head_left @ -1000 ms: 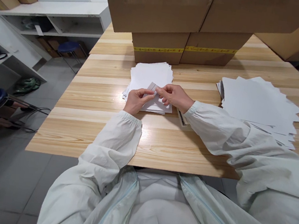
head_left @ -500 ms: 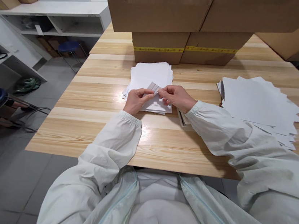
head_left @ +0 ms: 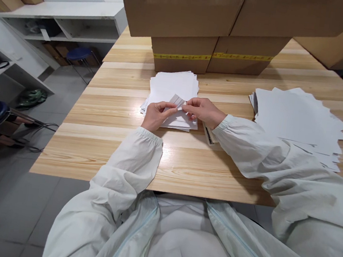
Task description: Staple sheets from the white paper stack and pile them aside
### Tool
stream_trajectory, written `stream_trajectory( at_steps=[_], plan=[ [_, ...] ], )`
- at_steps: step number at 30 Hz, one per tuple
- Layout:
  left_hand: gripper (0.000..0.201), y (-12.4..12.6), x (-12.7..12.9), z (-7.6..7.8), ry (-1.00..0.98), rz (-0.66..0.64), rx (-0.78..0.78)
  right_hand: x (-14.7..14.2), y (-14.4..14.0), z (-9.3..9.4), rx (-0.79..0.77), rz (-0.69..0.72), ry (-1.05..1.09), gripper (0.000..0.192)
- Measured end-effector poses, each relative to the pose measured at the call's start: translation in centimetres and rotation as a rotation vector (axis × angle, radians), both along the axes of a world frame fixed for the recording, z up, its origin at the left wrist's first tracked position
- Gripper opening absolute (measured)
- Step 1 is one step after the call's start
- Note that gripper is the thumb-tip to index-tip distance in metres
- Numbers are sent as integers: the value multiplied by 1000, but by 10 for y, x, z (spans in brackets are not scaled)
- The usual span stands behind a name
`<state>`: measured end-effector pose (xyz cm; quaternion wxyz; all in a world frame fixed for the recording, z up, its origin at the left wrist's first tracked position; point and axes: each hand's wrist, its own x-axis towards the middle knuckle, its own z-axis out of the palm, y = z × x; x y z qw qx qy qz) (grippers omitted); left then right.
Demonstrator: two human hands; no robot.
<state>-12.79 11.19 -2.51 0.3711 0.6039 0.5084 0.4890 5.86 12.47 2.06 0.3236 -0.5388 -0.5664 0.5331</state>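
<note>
Nearest to us, both white sleeves reach forward over the wooden table [head_left: 118,155]. The left hand [head_left: 156,116] pinches the near-left end of a small grey paper slip [head_left: 176,102] between thumb and forefinger; the right hand [head_left: 203,111] grips the other end with its fingertips closed on it. We judge the two-handed hold keeps the slip taut and lifted off the stack below — easier to fold or peel that way.

The slip sits just above the small stack of white sheets [head_left: 173,85], its long axis running left-right, far-right corner tilted up and away.

Well apart to the right lies a fanned pile of larger sheets [head_left: 297,119]. Farthest back — stacked cardboard boxes [head_left: 212,54] with yellow tape.
</note>
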Motion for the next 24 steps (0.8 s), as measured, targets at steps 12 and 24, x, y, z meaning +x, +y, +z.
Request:
stream_trajectory(
  at_steps=[12,24],
  plan=[
    [14,7,5,-1,3,220,39,14,-9,-2,140,99,-360,18],
    [13,-31,28,9,438,208,968,11,-15,23,-125,123,254,63]
  ],
)
